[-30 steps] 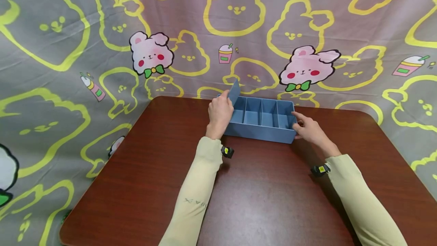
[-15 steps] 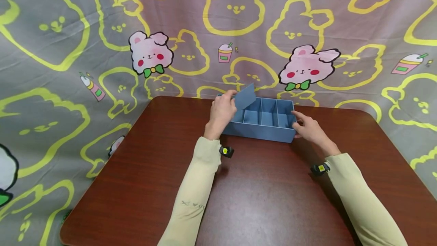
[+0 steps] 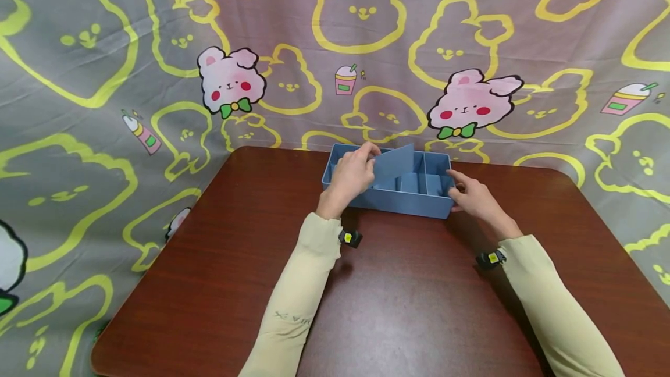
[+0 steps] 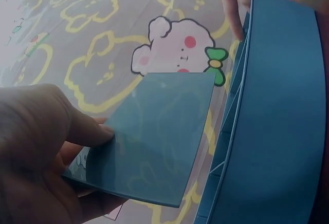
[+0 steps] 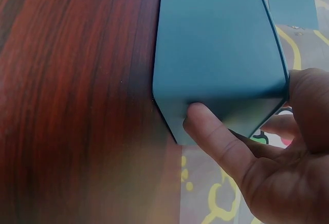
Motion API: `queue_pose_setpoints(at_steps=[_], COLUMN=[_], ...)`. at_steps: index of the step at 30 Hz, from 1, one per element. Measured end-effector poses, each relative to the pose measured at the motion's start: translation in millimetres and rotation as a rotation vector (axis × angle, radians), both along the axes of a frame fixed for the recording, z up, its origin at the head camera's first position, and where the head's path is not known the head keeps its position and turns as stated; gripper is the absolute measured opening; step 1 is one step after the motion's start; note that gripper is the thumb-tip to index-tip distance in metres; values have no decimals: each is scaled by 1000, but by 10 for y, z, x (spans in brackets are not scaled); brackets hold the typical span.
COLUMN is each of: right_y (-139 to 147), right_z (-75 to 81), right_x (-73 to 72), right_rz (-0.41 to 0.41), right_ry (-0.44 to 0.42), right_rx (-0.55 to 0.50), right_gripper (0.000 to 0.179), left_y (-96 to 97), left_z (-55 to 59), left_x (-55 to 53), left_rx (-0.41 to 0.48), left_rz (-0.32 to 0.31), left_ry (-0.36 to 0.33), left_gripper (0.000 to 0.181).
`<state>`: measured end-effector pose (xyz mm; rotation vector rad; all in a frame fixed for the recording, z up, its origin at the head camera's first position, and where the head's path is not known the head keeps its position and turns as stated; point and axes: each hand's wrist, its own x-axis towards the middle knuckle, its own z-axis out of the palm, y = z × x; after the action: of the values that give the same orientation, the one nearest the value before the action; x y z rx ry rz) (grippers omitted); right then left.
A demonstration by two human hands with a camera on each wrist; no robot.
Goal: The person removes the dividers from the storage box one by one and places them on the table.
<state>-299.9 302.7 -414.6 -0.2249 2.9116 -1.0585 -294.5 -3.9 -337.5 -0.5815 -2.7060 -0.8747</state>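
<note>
A long blue plastic organizer box (image 3: 400, 203) with upright partitions sits near the table's far edge. My left hand (image 3: 352, 178) pinches a thin, flat blue divider (image 3: 394, 163) by one end, thumb on its near face in the left wrist view. The divider (image 4: 159, 136) is tilted and held over the middle of the box, apart from the rim in that view. At the box's right end my right hand (image 3: 475, 198) grips the end wall. One finger presses the outside of that wall in the right wrist view, with the thumb at the rim. My left hand covers part of the left compartments.
The dark red-brown wooden table (image 3: 398, 301) spreads out in front of the box. Just behind its far edge hangs a grey curtain (image 3: 293, 10) printed with yellow outlines and pink rabbits. Each wrist carries a small black camera.
My left hand has turned and shifted slightly right, swinging the divider from near the box's left part to over its middle. The right hand and the box stay in place.
</note>
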Motion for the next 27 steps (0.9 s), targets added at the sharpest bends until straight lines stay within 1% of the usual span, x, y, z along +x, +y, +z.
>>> queue_pose_setpoints(at_steps=[5,13,19,23,27], right_y=[3,3,11,20,24], right_z=[-10,3,2,-3,-11], right_x=[-12,0,-8,-15,-9], right_rz=[3,6,6,8,11], right_ry=[-1,-8,-12,-15,-11], right_rx=[0,-9,-17,-11,-10], right_gripper=[59,59,59,59,59], left_y=[27,51,76,88,99], left_z=[-12,-3,-15,-46,-59], left_x=[41,78,84,86,92], left_rx=[-18,31,24,10,-10], left_rz=[-39,-139,-223,-263,-295], left_ry=[-10,-132,-169,-203,-220], left_gripper=[24,26,27,28,28])
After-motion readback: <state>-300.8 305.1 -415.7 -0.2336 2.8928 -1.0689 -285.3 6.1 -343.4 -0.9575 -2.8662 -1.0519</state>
